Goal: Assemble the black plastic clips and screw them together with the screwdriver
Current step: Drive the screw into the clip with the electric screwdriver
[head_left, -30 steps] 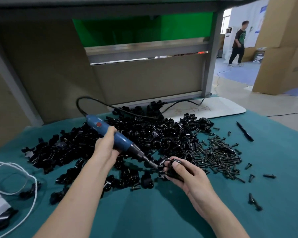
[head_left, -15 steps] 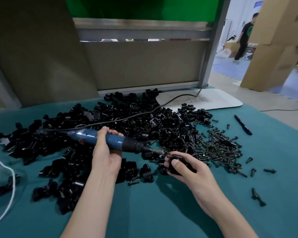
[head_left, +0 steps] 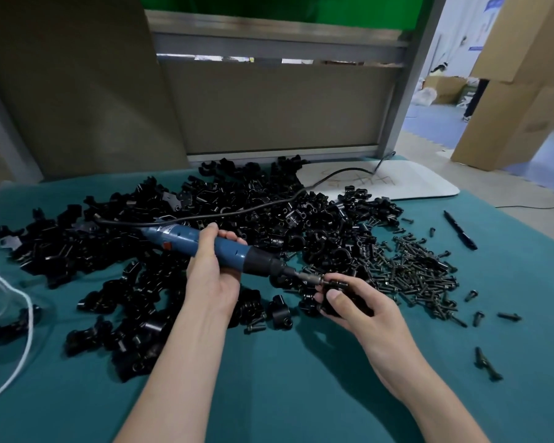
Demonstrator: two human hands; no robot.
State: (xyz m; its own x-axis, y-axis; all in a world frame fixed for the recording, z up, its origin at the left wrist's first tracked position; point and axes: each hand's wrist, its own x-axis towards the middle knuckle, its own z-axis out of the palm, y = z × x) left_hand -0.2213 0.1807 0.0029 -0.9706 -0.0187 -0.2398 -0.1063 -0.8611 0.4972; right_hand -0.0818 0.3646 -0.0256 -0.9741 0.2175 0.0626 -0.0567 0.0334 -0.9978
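Above teal cloth [head_left: 269, 394], left hand [head_left: 213, 276] gripping screwdriver [head_left: 218, 249], right hand [head_left: 355, 306] pinching clip [head_left: 336, 302]

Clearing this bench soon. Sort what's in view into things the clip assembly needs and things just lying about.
In the job:
left hand gripping the blue screwdriver
right hand holding a black clip at the bit
clip pile
screw pile

Lying about:
black pen
white board
white cord
cardboard boxes
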